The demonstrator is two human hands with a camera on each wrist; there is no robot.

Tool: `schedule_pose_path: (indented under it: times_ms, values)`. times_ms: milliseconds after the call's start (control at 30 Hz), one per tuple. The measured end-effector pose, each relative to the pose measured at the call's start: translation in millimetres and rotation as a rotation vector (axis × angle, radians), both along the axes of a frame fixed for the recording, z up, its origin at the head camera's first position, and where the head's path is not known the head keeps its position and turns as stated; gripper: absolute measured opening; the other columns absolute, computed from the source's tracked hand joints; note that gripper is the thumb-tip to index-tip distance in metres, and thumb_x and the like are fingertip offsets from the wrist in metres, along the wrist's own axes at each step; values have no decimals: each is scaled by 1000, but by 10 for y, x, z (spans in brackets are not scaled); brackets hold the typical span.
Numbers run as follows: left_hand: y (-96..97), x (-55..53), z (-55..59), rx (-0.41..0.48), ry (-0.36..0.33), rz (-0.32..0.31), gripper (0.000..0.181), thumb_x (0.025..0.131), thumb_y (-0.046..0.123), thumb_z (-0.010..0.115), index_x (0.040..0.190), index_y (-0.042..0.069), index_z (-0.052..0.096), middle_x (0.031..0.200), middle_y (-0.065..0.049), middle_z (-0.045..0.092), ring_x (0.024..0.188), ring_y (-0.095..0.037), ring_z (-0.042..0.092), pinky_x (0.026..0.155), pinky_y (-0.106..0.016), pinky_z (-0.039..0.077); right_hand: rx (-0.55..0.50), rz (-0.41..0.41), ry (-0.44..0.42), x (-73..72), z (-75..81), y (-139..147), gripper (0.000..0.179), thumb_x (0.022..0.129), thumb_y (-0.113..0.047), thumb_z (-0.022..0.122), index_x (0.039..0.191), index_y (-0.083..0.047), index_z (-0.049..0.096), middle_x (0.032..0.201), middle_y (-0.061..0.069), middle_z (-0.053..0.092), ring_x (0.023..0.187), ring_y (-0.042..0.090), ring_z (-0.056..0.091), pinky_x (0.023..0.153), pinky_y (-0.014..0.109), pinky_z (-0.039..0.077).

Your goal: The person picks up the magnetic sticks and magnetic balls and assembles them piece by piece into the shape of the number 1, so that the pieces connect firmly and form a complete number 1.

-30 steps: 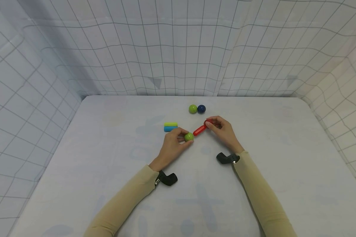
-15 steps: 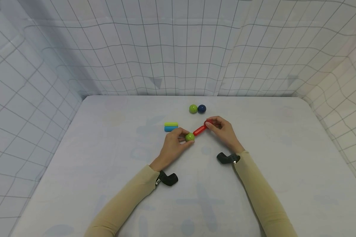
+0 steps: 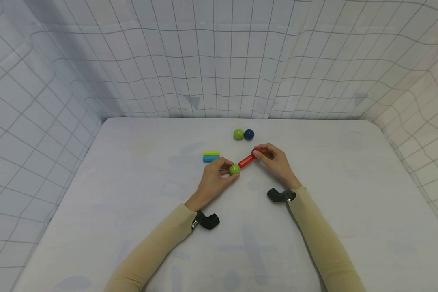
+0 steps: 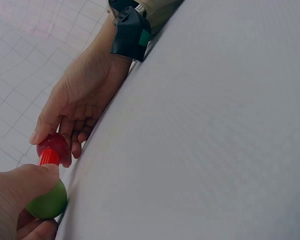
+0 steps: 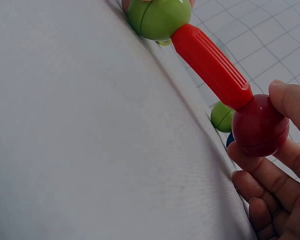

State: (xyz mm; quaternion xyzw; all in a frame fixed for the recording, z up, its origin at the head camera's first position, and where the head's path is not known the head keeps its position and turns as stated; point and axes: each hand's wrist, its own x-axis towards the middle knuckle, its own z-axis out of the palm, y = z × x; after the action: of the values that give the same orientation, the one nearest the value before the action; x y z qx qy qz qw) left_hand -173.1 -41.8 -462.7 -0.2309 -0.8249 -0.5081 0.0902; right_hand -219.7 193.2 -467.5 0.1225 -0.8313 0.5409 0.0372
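Between thumb and fingers my left hand (image 3: 212, 178) pinches a green ball (image 3: 234, 169), which has a seam line around it. My right hand (image 3: 276, 163) holds a dark red ball (image 5: 260, 125) at its thumb and fingertips. A bright red ridged rod (image 5: 212, 66) spans the space between the two balls. One rod end meets the dark red ball, and the other is right at the green ball in the right wrist view. In the left wrist view the left thumb covers part of the green ball (image 4: 48, 201).
Beyond the hands, another green ball (image 3: 238, 134) and a dark blue ball (image 3: 249, 134) sit side by side on the white table (image 3: 131, 186). A yellow-green rod (image 3: 211, 153) and a blue rod (image 3: 209, 159) lie together by the left fingers. Grid-patterned white curtains (image 3: 204, 56) surround the table.
The red rod's end and the green ball have come together, closing the small gap seen a second ago. Both hands keep their holds and barely move.
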Motion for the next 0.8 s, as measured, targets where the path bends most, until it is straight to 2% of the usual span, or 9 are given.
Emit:
schedule_pose_path:
  times_ms: [200,433,800]
  values:
    - [3,1,-1,-1,-6,-6,30,77,5,79,101,1,62,100,-8,61,91,-16,63,76,-19,51,3,-3,15,5,0,4,33,90,-33,66,113,-9,65,98,3,66,89,16,55,80,26,42]
    - [7,6,-6,26,-16,-58,30,78,3,78,103,0,61,101,-9,62,91,-16,64,75,-20,51,12,0,29,13,4,3,35,91,-36,64,116,-11,65,101,2,66,89,17,53,79,27,41]
    - [12,-6,-29,37,-52,-118,30,79,3,77,105,3,62,103,-6,63,90,-12,65,76,-19,51,81,-15,48,20,-4,20,35,93,-30,64,121,-9,65,106,5,60,92,17,52,83,31,41]
